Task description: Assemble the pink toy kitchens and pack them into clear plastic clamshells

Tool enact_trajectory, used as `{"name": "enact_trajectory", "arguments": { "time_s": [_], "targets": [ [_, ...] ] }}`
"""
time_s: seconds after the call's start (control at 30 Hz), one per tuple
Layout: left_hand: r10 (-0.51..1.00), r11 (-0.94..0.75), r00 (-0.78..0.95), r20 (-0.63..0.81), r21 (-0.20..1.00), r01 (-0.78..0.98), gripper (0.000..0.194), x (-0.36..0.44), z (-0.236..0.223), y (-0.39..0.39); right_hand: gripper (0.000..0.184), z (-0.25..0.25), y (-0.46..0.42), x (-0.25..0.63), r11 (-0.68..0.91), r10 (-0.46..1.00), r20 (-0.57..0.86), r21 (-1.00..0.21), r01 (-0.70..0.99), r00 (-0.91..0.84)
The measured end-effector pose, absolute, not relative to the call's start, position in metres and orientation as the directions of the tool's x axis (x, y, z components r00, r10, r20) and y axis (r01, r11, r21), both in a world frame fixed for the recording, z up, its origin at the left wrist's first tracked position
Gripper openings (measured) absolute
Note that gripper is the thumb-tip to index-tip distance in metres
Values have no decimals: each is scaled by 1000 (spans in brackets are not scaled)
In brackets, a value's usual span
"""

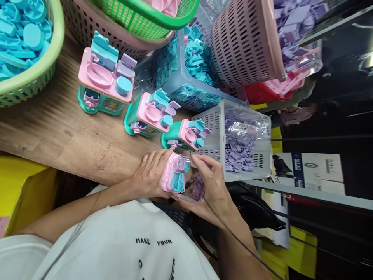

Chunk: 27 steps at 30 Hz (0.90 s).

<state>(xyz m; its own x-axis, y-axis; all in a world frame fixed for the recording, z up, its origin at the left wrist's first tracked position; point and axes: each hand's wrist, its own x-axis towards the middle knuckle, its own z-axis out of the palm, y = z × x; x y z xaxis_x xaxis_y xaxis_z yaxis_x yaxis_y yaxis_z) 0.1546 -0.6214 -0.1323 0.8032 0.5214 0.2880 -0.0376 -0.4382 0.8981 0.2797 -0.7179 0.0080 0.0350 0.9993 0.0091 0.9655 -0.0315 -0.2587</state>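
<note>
Low in front of my white shirt, both hands hold a small toy case (177, 182), pink at one end with blue pieces, and a clear plastic part with purple bits showing through. My left hand (151, 171) wraps its pink end. Around the clear end curls my right hand (214, 182), thumb and fingers on its edges. How the clear part joins the pink one, I cannot tell. Just beyond stand three toy kitchen sinks in pink, teal and blue: a near one (189, 136), a middle one (151, 114) and a larger-looking far one (106, 77).
A green basket (58, 42) of blue parts stands at left on the wooden table (72, 144). Behind are a pink basket (244, 42), a clear bin (180, 85) of blue parts and a white crate (223, 144) of purple parts. A yellow box (23, 186) is at lower left.
</note>
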Motion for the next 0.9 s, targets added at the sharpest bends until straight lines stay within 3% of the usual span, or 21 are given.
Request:
{"name": "enact_trajectory", "arguments": {
  "time_s": [0.9],
  "targets": [
    [481, -464, 836, 264, 886, -12, 115, 153, -127, -618, 97, 14, -713, 280, 45, 999, 12, -267, 963, -43]
  ]
}}
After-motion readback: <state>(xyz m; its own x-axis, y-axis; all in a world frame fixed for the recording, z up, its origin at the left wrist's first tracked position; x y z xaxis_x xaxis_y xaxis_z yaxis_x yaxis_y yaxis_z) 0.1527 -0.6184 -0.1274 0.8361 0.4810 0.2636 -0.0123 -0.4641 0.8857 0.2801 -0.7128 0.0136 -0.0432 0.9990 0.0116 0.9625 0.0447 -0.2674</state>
